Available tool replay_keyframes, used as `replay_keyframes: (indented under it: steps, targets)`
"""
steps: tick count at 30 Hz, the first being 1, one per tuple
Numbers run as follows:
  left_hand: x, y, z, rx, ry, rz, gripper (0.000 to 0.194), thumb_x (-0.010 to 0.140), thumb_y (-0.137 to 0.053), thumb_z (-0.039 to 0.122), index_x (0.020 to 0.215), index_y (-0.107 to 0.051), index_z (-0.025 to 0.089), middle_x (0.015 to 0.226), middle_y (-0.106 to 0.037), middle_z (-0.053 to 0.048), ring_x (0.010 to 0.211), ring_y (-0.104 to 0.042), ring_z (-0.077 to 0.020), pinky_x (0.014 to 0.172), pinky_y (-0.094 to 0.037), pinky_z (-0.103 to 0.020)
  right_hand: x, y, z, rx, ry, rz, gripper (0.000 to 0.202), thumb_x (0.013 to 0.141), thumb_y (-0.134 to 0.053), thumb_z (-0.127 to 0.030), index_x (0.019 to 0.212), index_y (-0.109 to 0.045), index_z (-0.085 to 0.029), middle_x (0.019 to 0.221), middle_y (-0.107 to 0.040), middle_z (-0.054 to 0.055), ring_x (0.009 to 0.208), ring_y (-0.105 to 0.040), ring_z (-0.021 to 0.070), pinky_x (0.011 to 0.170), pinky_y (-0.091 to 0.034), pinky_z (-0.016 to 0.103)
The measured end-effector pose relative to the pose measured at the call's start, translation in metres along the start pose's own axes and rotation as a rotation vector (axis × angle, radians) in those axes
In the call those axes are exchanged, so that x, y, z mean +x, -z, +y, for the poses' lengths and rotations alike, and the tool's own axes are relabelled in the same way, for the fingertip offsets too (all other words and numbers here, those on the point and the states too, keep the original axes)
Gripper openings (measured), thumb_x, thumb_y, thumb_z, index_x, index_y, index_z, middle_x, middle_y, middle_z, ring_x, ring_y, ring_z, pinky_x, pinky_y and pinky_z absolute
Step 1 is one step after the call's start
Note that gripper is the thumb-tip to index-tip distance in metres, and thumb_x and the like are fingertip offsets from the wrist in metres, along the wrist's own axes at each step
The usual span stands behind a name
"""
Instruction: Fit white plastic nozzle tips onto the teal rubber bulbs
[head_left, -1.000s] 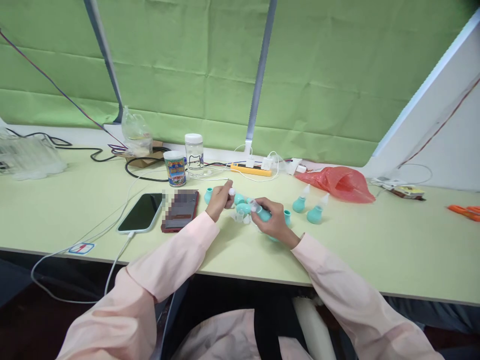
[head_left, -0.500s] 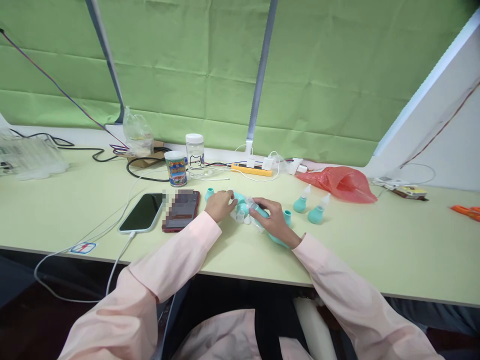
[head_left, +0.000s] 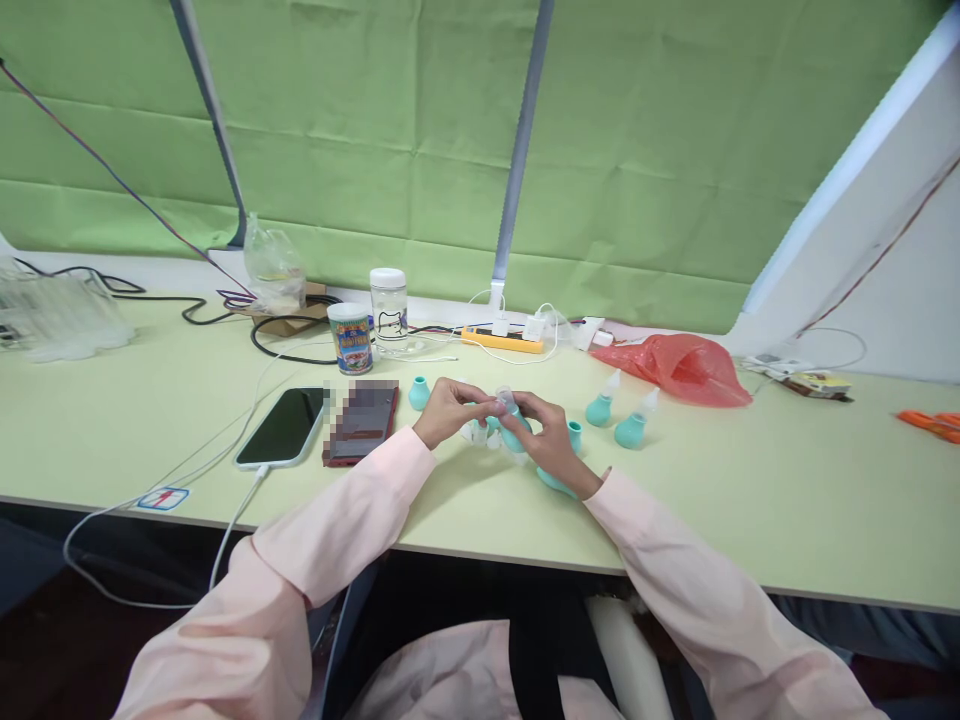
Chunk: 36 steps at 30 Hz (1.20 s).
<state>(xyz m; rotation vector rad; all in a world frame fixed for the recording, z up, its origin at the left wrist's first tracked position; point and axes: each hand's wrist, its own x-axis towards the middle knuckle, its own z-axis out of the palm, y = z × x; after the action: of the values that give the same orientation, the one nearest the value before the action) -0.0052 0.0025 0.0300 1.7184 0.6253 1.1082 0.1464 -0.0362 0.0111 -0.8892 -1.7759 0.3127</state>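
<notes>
Right hand [head_left: 551, 438] grips teal bulb [head_left: 512, 436] at table [head_left: 750, 500] centre, clear tip [head_left: 505, 395] up; left hand [head_left: 448, 409] fingers pinch, seemingly at the tip; best keep bulb steady, press tip straight, not tilted.

sleeves: pale pink, long, loose, creased | cuffs: at wrists | hands [head_left: 450, 410]: bare, no gloves

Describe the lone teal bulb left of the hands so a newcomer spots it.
Start at the red phone on the green table. Just right of it stands a teal bulb, beside the left hand. Unlike the pair farther right, it lacks a clear tip.
</notes>
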Motion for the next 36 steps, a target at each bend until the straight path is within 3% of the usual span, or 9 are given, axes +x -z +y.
replay_keyframes:
  steps: [8,13,16,20,24,30,36]
  targets:
    - [-0.001,0.002,-0.003,-0.09,-0.002,-0.033,0.024,0.06,-0.063,0.032,0.065,-0.064,0.009,0.054,-0.058,-0.003,0.046,-0.048,-0.007,0.048,-0.039,-0.02,-0.001,0.0,0.001,0.108,-0.059,0.005,0.024,0.071,-0.053,-0.029,0.092,-0.055,-0.017,0.085,-0.06,0.005,0.075,-0.057,0.0162,0.067,-0.048,0.029]
    - [-0.001,-0.002,-0.002,0.023,-0.068,0.007,0.026,0.062,-0.06,0.034,0.071,-0.064,0.009,0.061,-0.061,-0.005,0.048,-0.05,-0.0084,0.048,-0.042,-0.022,0.001,-0.001,0.002,0.119,-0.085,0.044,0.026,0.07,-0.054,-0.031,0.091,-0.055,-0.016,0.085,-0.061,0.005,0.076,-0.058,0.0168,0.068,-0.048,0.029]
    - [-0.003,-0.007,-0.003,0.202,-0.218,0.122,0.024,0.067,-0.055,0.033,0.07,-0.063,0.011,0.065,-0.061,-0.006,0.053,-0.052,-0.0101,0.049,-0.044,-0.022,0.002,-0.002,0.003,0.119,-0.115,0.048,0.027,0.071,-0.052,-0.034,0.091,-0.055,-0.017,0.086,-0.061,0.005,0.078,-0.058,0.0171,0.068,-0.048,0.029]
    - [-0.005,-0.01,-0.008,0.541,-0.579,0.273,0.016,0.072,-0.051,0.026,0.067,-0.062,0.015,0.062,-0.06,-0.005,0.058,-0.051,-0.0107,0.057,-0.044,-0.025,0.002,-0.002,0.006,0.054,-0.112,0.058,0.028,0.07,-0.052,-0.037,0.089,-0.056,-0.017,0.079,-0.061,0.004,0.072,-0.057,0.0158,0.065,-0.047,0.028]
    - [-0.003,-0.008,-0.012,0.733,-0.751,0.273,0.014,0.074,-0.047,0.02,0.069,-0.059,0.015,0.061,-0.059,-0.005,0.059,-0.049,-0.0107,0.057,-0.042,-0.025,0.002,-0.002,0.008,-0.011,-0.093,0.051,0.027,0.069,-0.053,-0.035,0.088,-0.056,-0.016,0.076,-0.06,0.003,0.066,-0.054,0.0137,0.062,-0.047,0.026]
    - [-0.003,-0.004,-0.008,0.885,-0.792,0.171,0.014,0.074,-0.044,0.017,0.065,-0.054,0.016,0.058,-0.056,-0.003,0.06,-0.046,-0.0108,0.057,-0.04,-0.024,0.002,-0.001,0.008,-0.051,-0.049,0.049,0.023,0.067,-0.056,-0.031,0.082,-0.058,-0.014,0.07,-0.058,0.002,0.057,-0.05,0.0109,0.057,-0.046,0.024]
    - [-0.004,-0.005,-0.006,0.904,-0.776,0.191,0.016,0.073,-0.043,0.016,0.058,-0.049,0.017,0.053,-0.05,-0.001,0.056,-0.044,-0.0099,0.054,-0.038,-0.022,0.001,-0.001,0.008,-0.027,-0.061,0.022,0.025,0.068,-0.054,-0.032,0.086,-0.058,-0.015,0.076,-0.061,0.003,0.062,-0.054,0.0126,0.06,-0.047,0.026]
